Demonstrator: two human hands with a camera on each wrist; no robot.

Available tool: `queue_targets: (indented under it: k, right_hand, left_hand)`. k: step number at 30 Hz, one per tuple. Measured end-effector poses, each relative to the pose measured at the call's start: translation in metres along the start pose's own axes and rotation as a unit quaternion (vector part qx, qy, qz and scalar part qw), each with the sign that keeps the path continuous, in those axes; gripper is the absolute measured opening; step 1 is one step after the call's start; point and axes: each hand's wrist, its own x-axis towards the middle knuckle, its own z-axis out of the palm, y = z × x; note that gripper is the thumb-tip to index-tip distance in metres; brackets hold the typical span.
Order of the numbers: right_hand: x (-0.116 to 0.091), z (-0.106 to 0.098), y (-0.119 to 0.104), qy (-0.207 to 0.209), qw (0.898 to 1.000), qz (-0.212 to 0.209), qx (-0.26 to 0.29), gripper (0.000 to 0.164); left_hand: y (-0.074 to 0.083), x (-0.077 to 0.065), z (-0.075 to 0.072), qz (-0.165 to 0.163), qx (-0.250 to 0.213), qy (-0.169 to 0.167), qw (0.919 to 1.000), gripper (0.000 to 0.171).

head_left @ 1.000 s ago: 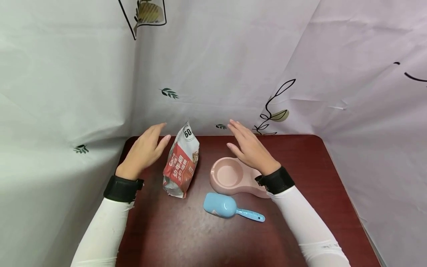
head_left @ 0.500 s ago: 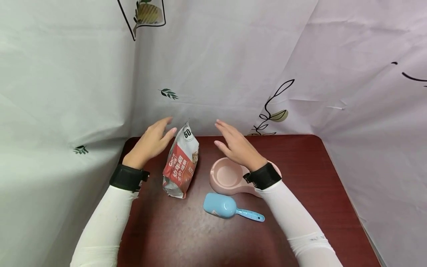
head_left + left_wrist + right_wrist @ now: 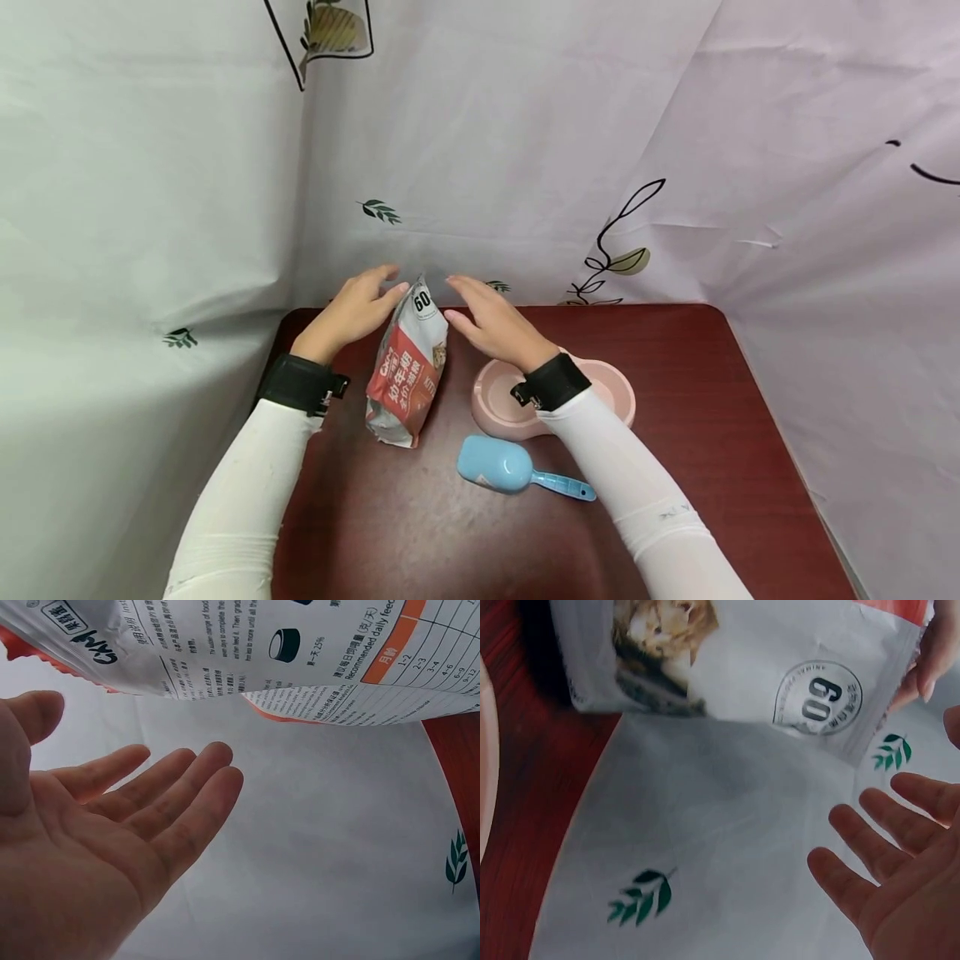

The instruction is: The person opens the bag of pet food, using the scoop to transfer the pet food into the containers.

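Observation:
A red and white bag of kitten food (image 3: 408, 367) stands upright on the table, its top narrowing to a flat seal. My left hand (image 3: 352, 312) is just left of the bag's top, fingers relaxed and holding nothing; the left wrist view shows its open palm below the bag's printed back (image 3: 225, 645). On the other side, my right hand (image 3: 498, 325) reaches over the pink double bowl (image 3: 615, 387) with its fingertips near the bag's upper right edge. In the right wrist view its fingers (image 3: 885, 847) are spread beside the bag's kitten picture (image 3: 667, 637).
A light blue scoop (image 3: 498, 464) lies face down in front of the bowl, handle pointing right. The dark red table (image 3: 420, 533) backs onto a pale hanging cloth (image 3: 487, 125) with leaf prints, which also lines both sides.
Both hands have closed in on the bag's top: the right moved left across the bowl, the left shifted slightly right. Bag, bowl and scoop have stayed in place.

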Motion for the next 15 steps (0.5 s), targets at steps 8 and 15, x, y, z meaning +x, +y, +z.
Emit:
queue_targets:
  k: [8,15]
  right_hand:
    - [0.022,0.015,-0.001,-0.026,0.996,0.032,0.074,0.043]
    - [0.041,0.024,-0.004,-0.035,0.978,0.101,0.178,0.032]
  left_hand:
    - [0.004,0.011,0.004,-0.009,-0.008,-0.016,0.9998,0.05]
    - [0.008,0.019,0.006,0.001,-0.007,-0.012,0.9999,0.04]
